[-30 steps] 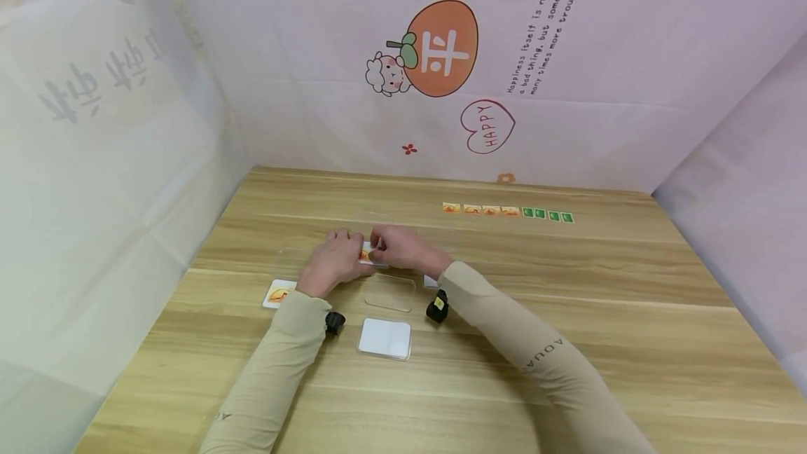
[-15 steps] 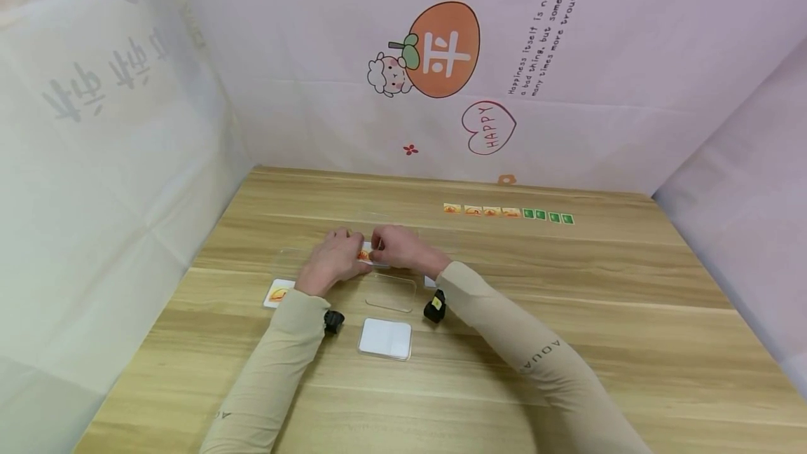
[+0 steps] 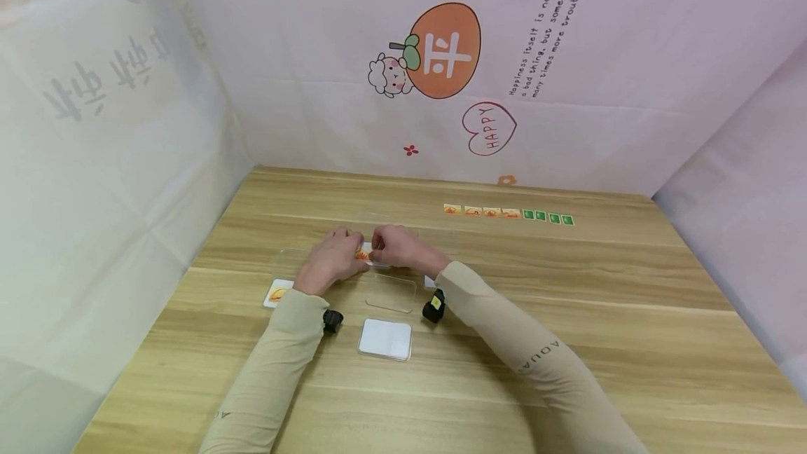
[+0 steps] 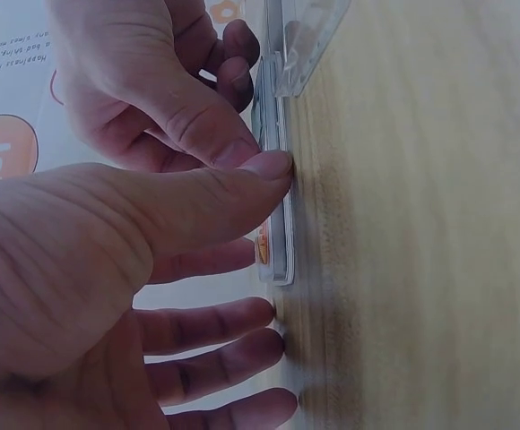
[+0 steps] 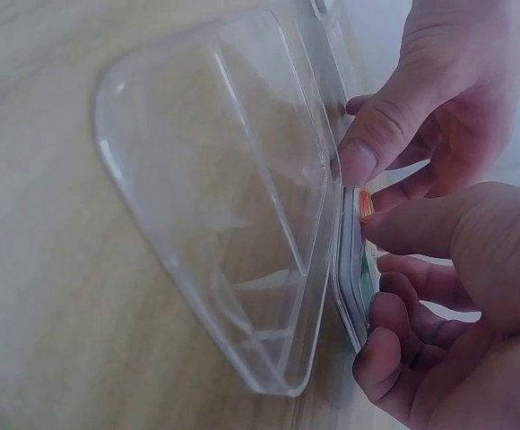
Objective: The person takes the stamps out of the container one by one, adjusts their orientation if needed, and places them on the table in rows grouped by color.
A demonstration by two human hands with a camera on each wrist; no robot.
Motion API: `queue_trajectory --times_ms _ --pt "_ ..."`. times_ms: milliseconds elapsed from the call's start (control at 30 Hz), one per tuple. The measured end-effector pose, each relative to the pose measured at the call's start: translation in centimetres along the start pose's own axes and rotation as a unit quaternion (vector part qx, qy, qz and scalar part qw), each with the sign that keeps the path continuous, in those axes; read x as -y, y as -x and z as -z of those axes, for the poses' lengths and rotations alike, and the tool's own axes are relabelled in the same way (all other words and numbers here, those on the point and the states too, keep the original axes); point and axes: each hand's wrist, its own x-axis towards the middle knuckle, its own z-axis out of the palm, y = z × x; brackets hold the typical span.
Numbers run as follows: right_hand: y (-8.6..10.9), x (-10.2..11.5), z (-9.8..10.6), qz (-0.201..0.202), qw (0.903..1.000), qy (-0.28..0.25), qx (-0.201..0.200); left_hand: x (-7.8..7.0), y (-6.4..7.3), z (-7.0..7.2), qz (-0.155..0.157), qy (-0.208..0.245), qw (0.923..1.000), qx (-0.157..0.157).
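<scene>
My left hand (image 3: 331, 259) holds a clear plastic case with a white insert (image 4: 281, 219) against the table, its thumb on the near edge. The other left fingers reach past the case's left end. The insert bears an orange picture sticker (image 3: 363, 252), partly covered by the hands. My right hand (image 3: 399, 246) has its fingers curled over the insert's right part. There, in the right wrist view, a small green sticker (image 5: 366, 273) shows between the right thumb and index finger. The two thumbs nearly meet.
At left lies another case with an orange-picture insert (image 3: 279, 293). In front, a case with a blank white insert (image 3: 386, 342) has its clear lid (image 3: 391, 303) raised. A further case (image 3: 430, 281) is half hidden by the right wrist. Orange stickers (image 3: 473, 211) and green stickers (image 3: 540, 216) line the back.
Both hands stay at the same case. The left hand has shifted very slightly left; the right hand keeps nearly the same pose.
</scene>
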Motion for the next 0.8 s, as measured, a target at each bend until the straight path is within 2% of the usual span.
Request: queue_trajectory --times_ms 267,800 --pt "-0.09 -0.09 -0.13 0.004 0.9999 -0.013 -0.009 0.20 0.03 0.07 -0.009 0.004 1.0000 0.000" --pt "0.20 -0.35 -0.30 0.018 0.9984 -0.051 -0.018 0.11 0.12 0.00 -0.001 0.016 0.9999 0.001"
